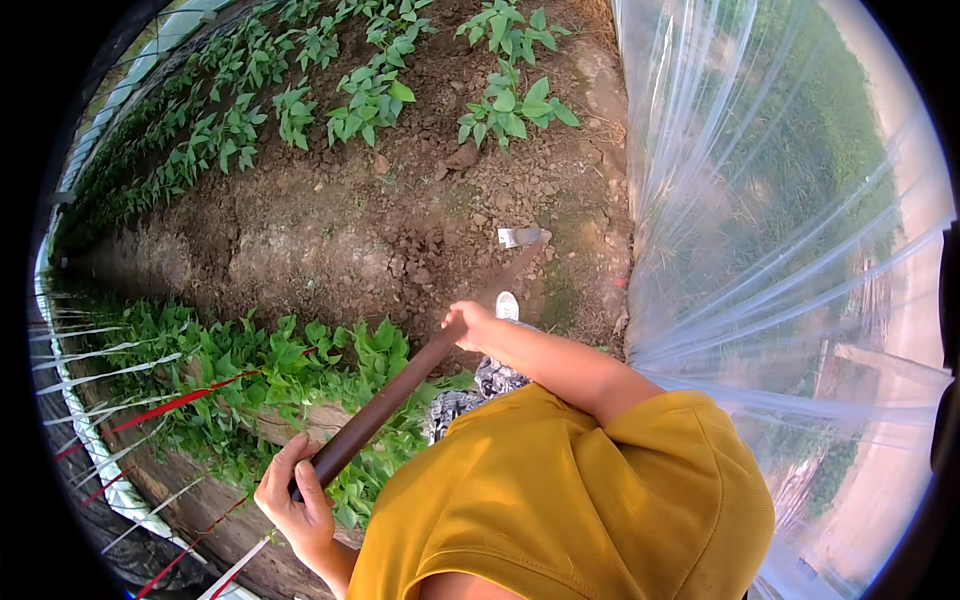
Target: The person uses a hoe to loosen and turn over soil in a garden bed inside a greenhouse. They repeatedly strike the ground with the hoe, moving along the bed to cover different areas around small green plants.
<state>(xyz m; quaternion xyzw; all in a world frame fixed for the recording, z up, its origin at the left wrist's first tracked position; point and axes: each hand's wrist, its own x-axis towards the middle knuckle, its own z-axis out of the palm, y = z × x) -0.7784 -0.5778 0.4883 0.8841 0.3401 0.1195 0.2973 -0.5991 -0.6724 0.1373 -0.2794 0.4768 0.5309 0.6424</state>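
A hoe with a long brown handle runs diagonally from lower left to upper right before me. My left hand holds it at the butt end, thumb and fingers around the tip. Farther down the shaft, my right hand grips it about midway. The metal hoe head is at the far end, at the surface of bare brown soil; whether its edge is sunk in cannot be seen. Just below the head in the picture is my white shoe.
Leafy green plants grow in rows beyond the bare strip. Climbing plants stand close on the left, among white strings and red strings. A clear plastic sheet wall borders the right side.
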